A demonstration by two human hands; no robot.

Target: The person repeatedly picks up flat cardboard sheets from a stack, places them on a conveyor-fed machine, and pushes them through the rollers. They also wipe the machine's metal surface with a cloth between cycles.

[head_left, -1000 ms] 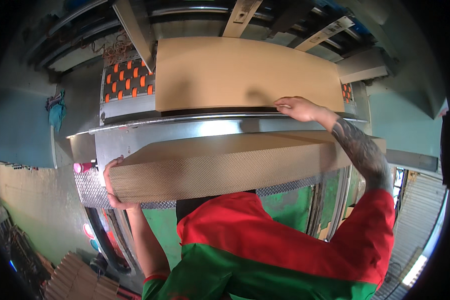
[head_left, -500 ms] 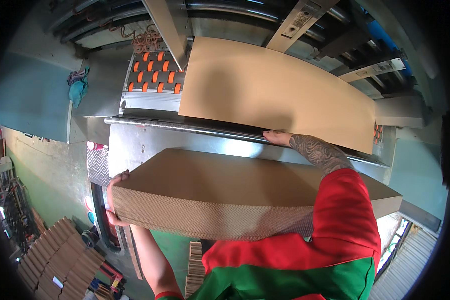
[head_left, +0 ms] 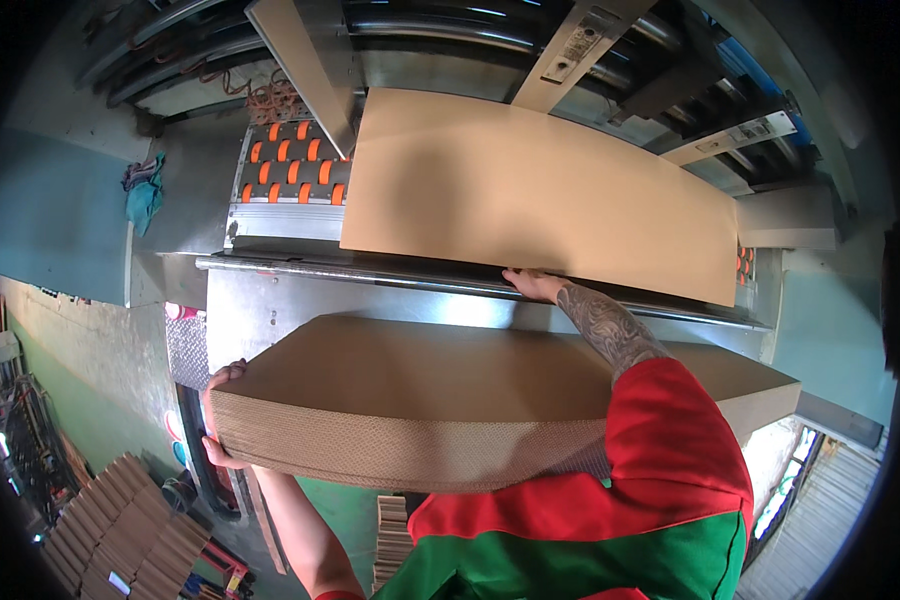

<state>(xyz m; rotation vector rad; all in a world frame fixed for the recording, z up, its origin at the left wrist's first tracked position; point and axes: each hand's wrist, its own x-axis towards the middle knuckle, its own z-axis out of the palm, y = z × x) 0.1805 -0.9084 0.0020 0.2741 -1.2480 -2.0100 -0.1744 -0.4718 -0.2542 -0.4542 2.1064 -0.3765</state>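
A thick stack of brown corrugated cardboard sheets (head_left: pixel 450 375) lies across in front of my body, its fluted edges facing me. My left hand (head_left: pixel 222 415) clasps the stack's left end, thumb and fingers on either side of the corner. Past the stack, my right hand (head_left: pixel 535 284) rests at the round metal bar (head_left: pixel 390 277), along the near edge of a large flat cardboard sheet (head_left: pixel 530 190) in the machine. Its fingers point left and look stretched out; part of them is hard to see.
Orange rollers (head_left: pixel 292 165) show left of the sheet. Upright metal plates (head_left: pixel 305 75) and dark shafts stand behind it. A teal cloth (head_left: pixel 144 195) hangs on the left panel. Piled cardboard (head_left: pixel 120 520) lies on the floor at lower left.
The view has shifted slightly, so the scene sits a little lower and further left. My right hand has slid slightly left along the bar. My left hand keeps its hold on the stack.
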